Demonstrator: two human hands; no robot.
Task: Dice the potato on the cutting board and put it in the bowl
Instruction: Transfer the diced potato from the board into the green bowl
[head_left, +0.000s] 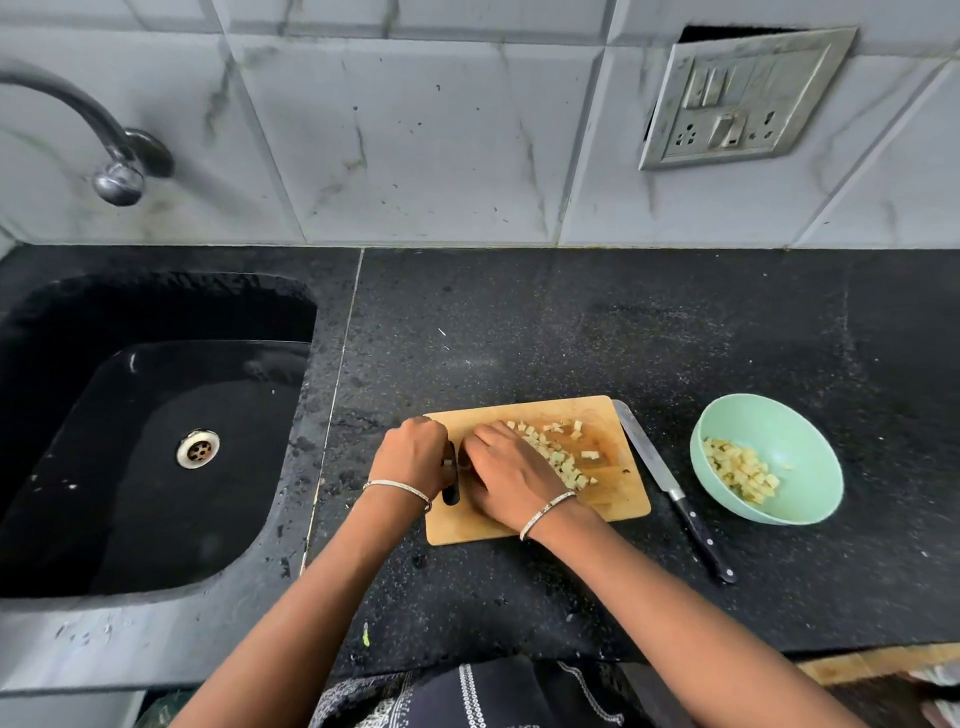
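Observation:
A wooden cutting board (618, 499) lies on the black counter with a scatter of diced potato (563, 457) on its far right part. My left hand (413, 454) is curled at the board's left end, by the dark handle slot (451, 491), and seems to grip that end. My right hand (506, 475) lies flat over the board's middle, its fingers against the left side of the dice. A mint-green bowl (802, 441) to the right of the board holds more diced potato (740, 470). The knife (670, 486) lies on the counter between board and bowl, and neither hand holds it.
A black sink (130, 467) with a steel drain (197, 449) is sunk into the counter on the left, under a tap (117, 176). The tiled wall behind carries a switch plate (737, 98). The counter's front edge runs just below my arms.

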